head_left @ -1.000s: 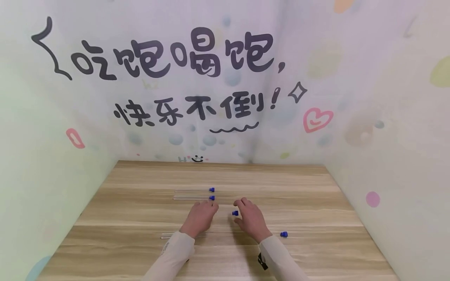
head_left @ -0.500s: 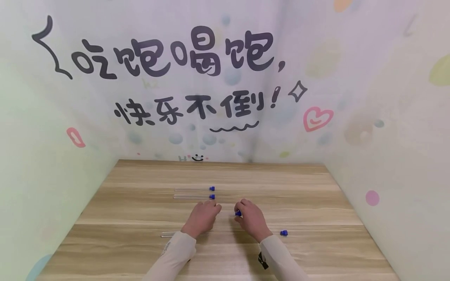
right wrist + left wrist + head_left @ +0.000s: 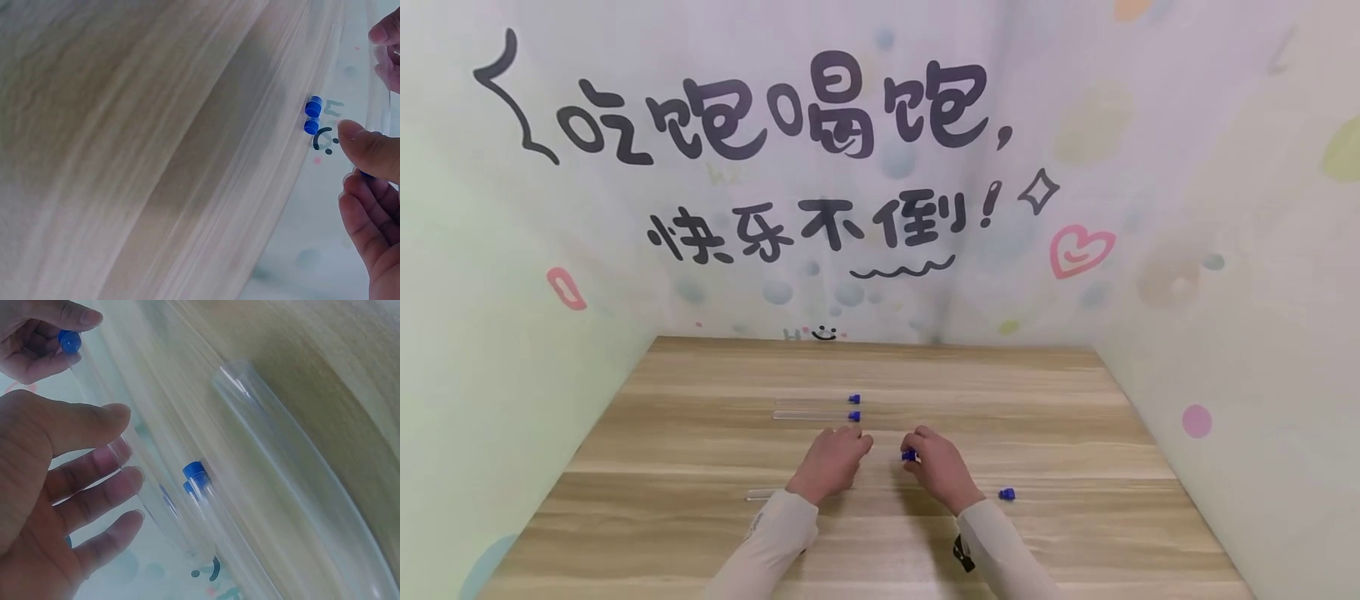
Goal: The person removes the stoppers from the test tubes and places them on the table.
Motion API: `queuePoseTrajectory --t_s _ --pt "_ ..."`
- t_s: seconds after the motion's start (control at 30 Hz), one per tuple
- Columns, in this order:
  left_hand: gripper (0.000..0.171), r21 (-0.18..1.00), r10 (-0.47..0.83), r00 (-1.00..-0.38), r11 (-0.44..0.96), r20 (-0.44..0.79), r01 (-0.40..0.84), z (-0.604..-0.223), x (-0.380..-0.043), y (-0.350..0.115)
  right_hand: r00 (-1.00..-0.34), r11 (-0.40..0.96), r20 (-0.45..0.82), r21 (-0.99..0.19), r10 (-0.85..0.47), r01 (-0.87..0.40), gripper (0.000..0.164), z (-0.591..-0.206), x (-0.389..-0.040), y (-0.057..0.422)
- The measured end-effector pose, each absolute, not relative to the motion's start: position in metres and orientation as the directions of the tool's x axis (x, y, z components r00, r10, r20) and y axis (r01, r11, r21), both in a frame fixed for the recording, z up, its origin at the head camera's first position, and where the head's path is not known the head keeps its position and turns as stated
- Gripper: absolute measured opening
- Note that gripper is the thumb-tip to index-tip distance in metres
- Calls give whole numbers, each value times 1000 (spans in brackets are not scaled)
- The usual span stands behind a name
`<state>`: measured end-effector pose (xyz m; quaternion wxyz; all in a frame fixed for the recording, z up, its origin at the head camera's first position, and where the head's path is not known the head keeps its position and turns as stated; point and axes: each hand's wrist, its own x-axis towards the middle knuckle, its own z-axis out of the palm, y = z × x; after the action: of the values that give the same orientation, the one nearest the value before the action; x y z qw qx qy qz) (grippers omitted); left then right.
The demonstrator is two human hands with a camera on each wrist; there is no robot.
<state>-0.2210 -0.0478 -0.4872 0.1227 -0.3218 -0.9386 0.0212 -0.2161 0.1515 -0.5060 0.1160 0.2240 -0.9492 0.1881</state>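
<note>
My left hand (image 3: 827, 462) pinches a clear test tube (image 3: 159, 503) between thumb and fingers. In the head view that tube is too faint to make out. To the right, my right hand (image 3: 942, 468) grips a blue stopper (image 3: 909, 456) between thumb and fingertips, apart from the left hand. The left wrist view shows the stopper (image 3: 70, 342) close to the upper end of the held tube; whether they touch I cannot tell. Behind the left hand, two clear tubes with blue stoppers (image 3: 854, 416) lie side by side on the wooden table (image 3: 1075, 417).
An unstoppered clear tube (image 3: 760, 494) lies on the table, partly hidden by the left forearm. Another blue stopper (image 3: 1007, 494) rests to the right of the right forearm. Printed walls (image 3: 880, 308) enclose the table at the back and both sides.
The right fingers have closed around the blue stopper, which has shifted slightly right, deeper into their grip. My left hand has edged slightly to the right. The lying tubes and loose stopper stay put.
</note>
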Motion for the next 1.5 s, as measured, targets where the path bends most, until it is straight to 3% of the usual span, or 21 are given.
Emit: queuePoseTrajectory --t_s 0.4,1.07,1.5 --pt "18 -12 600 -793 798 105 602 -480 -224 -50 -849 790 313 -329 -426 -518 19 -505 -217 155" --pt "20 -35 609 -776 790 161 612 -487 -230 -54 -825 730 307 -385 -475 -564 20 -505 -218 156" --pt "18 -69 606 -773 793 188 605 -486 -227 -51 -875 776 289 -410 -388 -479 14 -508 -212 155"
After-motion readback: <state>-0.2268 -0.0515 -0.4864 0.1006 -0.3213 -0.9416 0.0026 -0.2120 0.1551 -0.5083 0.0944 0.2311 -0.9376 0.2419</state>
